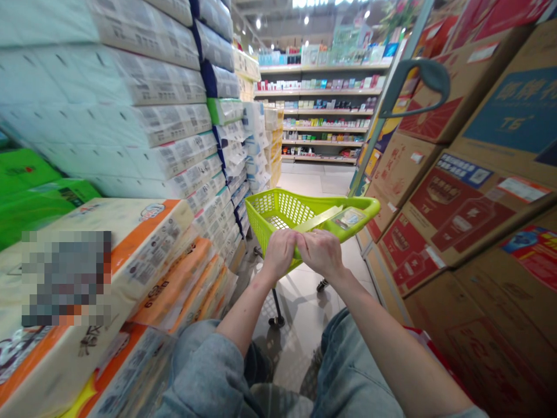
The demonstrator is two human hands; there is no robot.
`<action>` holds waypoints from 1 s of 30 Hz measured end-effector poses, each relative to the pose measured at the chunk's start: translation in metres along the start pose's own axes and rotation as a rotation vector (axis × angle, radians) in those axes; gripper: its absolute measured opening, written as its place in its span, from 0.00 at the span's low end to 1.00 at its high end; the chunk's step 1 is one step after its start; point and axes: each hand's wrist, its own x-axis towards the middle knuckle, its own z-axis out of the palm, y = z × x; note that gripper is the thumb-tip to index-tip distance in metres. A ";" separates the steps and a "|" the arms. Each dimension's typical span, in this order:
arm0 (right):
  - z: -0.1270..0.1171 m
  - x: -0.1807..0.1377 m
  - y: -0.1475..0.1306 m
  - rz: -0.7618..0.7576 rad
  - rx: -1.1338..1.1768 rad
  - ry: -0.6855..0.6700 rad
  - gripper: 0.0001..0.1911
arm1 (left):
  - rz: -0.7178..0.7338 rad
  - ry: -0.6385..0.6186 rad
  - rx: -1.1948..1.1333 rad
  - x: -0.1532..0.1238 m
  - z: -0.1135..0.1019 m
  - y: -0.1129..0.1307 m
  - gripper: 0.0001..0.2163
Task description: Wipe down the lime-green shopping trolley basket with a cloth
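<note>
Both hands, the left hand (278, 251) and right hand (321, 251), are clenched side by side on the near rim of the green basket cart (282, 213) (apparently holding one small package (348, 217)). It stands in the aisle between tissue packs (143, 244) on the left and cardboard boxes (456, 209) on the right.

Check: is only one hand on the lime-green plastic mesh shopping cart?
No: the left hand and right hand both grip the near rim of the lime-green plastic mesh shopping cart.
</note>
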 end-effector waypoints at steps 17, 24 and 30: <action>-0.008 0.009 0.003 0.257 -0.188 -0.216 0.24 | -0.120 -0.013 0.062 -0.001 0.014 -0.013 0.18; 0.001 0.000 -0.019 0.202 -0.190 -0.051 0.20 | -0.135 -0.024 0.093 -0.007 0.005 -0.015 0.18; 0.003 -0.020 -0.020 0.053 -0.135 0.180 0.14 | -0.147 -0.040 0.098 -0.012 -0.001 -0.012 0.18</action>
